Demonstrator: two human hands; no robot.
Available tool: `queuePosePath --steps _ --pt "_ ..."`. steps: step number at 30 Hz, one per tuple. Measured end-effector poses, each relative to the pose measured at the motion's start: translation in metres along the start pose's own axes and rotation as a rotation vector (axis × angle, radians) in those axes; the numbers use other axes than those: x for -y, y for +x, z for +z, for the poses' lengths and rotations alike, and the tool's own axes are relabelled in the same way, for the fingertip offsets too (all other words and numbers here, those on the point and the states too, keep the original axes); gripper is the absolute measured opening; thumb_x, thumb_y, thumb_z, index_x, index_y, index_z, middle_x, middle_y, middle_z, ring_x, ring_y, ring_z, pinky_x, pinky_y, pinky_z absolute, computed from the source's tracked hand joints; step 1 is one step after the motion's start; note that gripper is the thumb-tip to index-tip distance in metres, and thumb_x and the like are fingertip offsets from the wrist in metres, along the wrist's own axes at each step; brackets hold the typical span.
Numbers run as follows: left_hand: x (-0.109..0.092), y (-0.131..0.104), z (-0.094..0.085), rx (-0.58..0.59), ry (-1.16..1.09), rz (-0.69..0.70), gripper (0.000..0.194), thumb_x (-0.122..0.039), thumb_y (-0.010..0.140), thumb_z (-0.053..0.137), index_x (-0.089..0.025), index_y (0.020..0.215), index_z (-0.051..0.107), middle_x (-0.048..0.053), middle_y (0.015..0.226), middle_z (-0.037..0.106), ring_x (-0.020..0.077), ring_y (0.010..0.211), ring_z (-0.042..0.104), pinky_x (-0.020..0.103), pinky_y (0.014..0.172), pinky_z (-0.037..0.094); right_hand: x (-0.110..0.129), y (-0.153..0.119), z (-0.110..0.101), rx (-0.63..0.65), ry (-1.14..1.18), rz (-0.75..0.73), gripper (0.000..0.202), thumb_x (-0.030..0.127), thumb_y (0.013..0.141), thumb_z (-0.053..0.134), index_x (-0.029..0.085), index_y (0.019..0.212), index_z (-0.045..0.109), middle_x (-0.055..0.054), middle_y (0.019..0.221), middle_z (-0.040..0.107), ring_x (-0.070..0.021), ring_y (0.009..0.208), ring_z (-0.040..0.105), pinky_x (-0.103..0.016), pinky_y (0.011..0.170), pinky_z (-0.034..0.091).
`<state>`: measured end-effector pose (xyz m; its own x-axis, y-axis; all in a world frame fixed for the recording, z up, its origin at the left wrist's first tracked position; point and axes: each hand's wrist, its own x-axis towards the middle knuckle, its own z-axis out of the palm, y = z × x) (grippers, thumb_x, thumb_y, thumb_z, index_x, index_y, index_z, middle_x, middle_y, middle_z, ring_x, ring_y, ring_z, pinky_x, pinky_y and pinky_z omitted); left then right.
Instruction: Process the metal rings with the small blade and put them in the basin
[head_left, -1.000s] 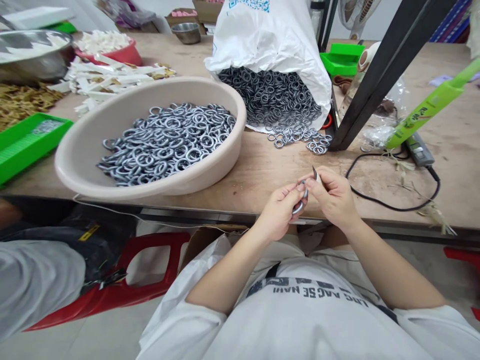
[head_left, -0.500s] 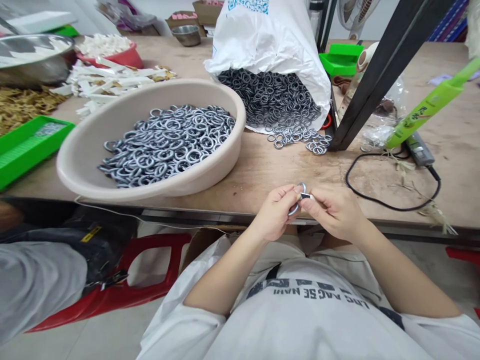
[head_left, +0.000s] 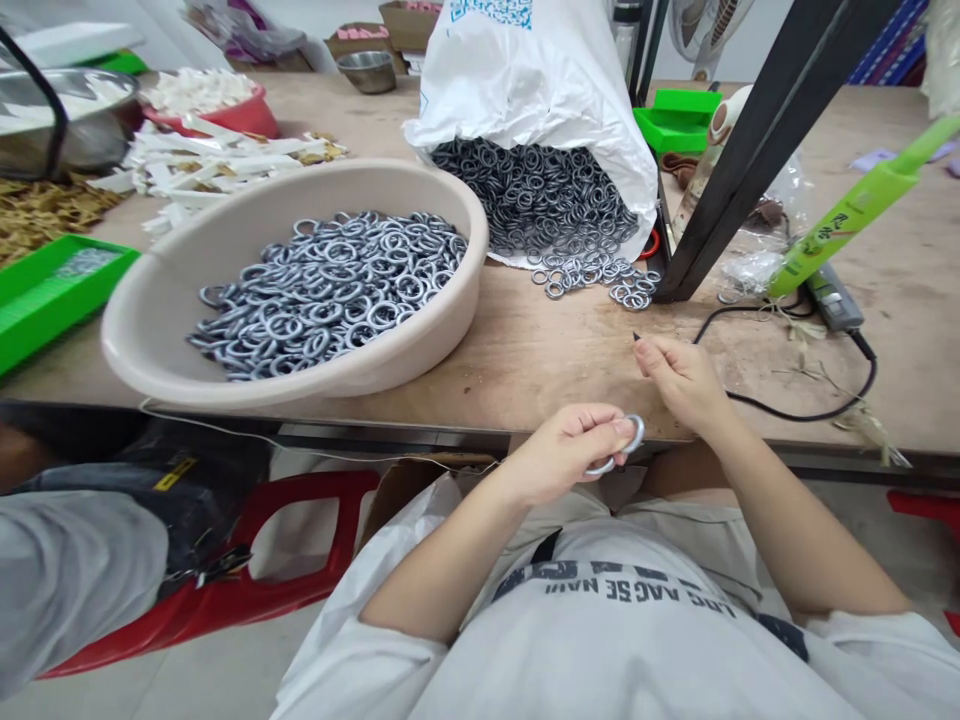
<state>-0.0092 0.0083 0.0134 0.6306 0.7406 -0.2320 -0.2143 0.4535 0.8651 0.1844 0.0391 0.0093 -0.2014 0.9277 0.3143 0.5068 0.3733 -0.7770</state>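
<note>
My left hand (head_left: 574, 452) is closed in a pinch on a grey ring (head_left: 637, 432), just in front of the table edge above my lap. Fingers hide part of that ring. My right hand (head_left: 681, 382) is closed over the table edge, up and to the right of the left one. From its fingertips sticks a small dark pointed piece (head_left: 637, 338); the rest of it is hidden in the grip, so its kind is unclear. The two hands are apart. A beige basin (head_left: 300, 388) full of similar grey rings (head_left: 337, 290) stands to the left.
A white sack (head_left: 525, 90) lies open behind, spilling rings (head_left: 634, 288) onto the wooden table (head_left: 540, 350). A black post (head_left: 739, 170) rises at right, near a lime-green tube (head_left: 844, 220) and a black cord (head_left: 874, 375). A co-worker's sleeve (head_left: 75, 570) shows at left.
My hands, which met at the ring, have separated. My left hand has come down and nearer me with the ring; my right has moved up and right with the dark piece.
</note>
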Motion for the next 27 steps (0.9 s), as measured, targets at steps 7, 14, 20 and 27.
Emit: queuePosePath --steps 7,14,20,27 --pt "0.001 0.005 -0.004 -0.068 -0.119 0.07 0.035 -0.045 0.08 0.072 -0.016 0.073 0.053 -0.007 0.053 0.038 0.0033 0.042 0.027 0.018 0.04 0.018 0.033 -0.003 0.019 0.146 0.282 -0.067 0.035 0.054 0.087 0.066 0.019 0.082 0.065 0.0 0.072 0.06 -0.0138 0.066 0.052 -0.028 0.062 0.04" --pt "-0.004 -0.003 -0.014 -0.145 -0.161 0.059 0.026 -0.037 0.084 0.065 -0.014 0.075 0.059 -0.004 0.055 0.043 0.0047 0.043 0.032 0.017 0.038 0.022 -0.033 0.081 0.007 -0.119 -0.258 0.043 0.038 0.047 0.074 0.08 0.018 0.065 0.057 0.002 0.068 0.049 -0.0094 0.06 0.032 -0.029 0.059 0.022" --pt "-0.013 0.002 -0.026 -0.305 -0.287 0.094 0.023 -0.02 0.072 0.061 -0.02 0.095 0.061 -0.003 0.065 0.052 0.0074 0.048 0.043 0.014 0.036 0.026 -0.05 0.094 -0.003 -0.121 -0.34 0.078 0.027 0.033 0.082 0.074 0.015 0.067 0.061 0.002 0.066 0.047 -0.0082 0.06 0.029 -0.032 0.062 0.02" --pt "-0.01 0.02 -0.022 -0.326 -0.382 0.113 0.026 -0.041 0.077 0.062 -0.015 0.082 0.058 0.0 0.071 0.055 0.0071 0.05 0.049 0.014 0.034 0.025 0.005 0.031 0.018 0.012 0.356 0.176 0.032 0.049 0.092 0.06 0.018 0.087 0.068 0.002 0.064 0.057 -0.0107 0.054 0.046 -0.026 0.055 0.038"
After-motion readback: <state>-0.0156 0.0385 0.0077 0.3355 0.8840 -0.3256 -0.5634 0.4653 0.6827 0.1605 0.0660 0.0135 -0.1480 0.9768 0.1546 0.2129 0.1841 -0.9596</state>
